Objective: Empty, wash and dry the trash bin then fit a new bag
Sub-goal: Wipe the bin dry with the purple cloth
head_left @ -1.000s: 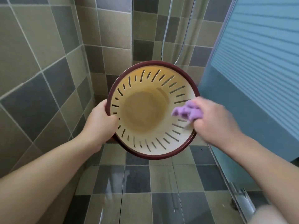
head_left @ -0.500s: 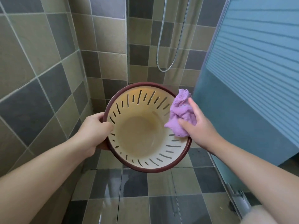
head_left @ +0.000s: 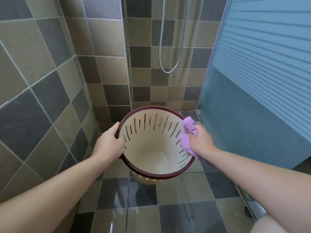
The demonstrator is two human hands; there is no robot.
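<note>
My left hand grips the bin rim at nine o'clock. My right hand fingers clutch the purple cloth at three, probably touching the inner wall.

My one head-worn camera looks forward and steeply down, close above my fingers, with tiled floor beneath them.

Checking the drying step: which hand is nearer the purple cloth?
Right. The right hand grips the purple cloth at the bin rim's right side; the left hand holds the opposite rim, apart from it.
</note>
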